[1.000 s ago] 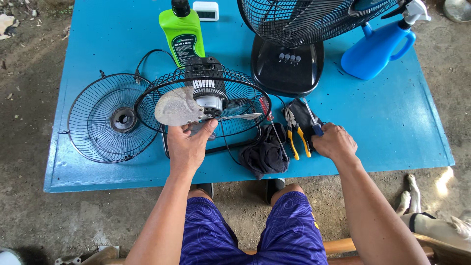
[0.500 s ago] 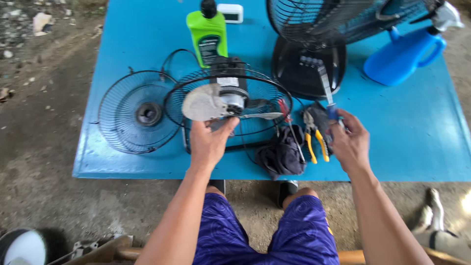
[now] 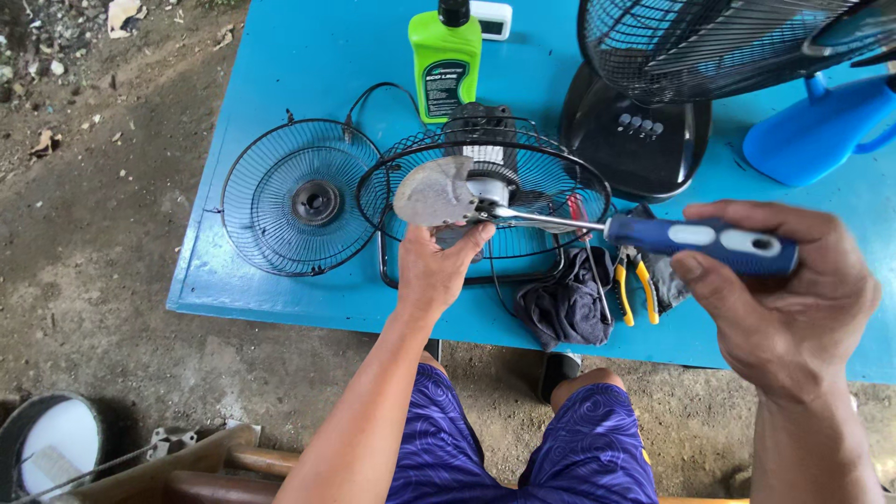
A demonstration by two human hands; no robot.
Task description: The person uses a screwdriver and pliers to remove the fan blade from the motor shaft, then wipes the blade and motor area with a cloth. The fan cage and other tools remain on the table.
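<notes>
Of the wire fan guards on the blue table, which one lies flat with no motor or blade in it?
The round guard at the table's left end. It lies flat, with only a small hub at its centre. The guard beside it holds the motor and a blade, where the left hand rests.

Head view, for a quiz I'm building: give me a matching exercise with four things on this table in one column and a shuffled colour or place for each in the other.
Things:
1. screwdriver
2. bottle
3. loose grille
4. pliers

Descriptions:
A. flat on the table, left of the opened fan
B. yellow handles, beside the dark cloth
C. green, black cap, standing behind the opened fan
D. blue and white handle, in the right hand

Pairs: 1-D, 2-C, 3-A, 4-B
</notes>
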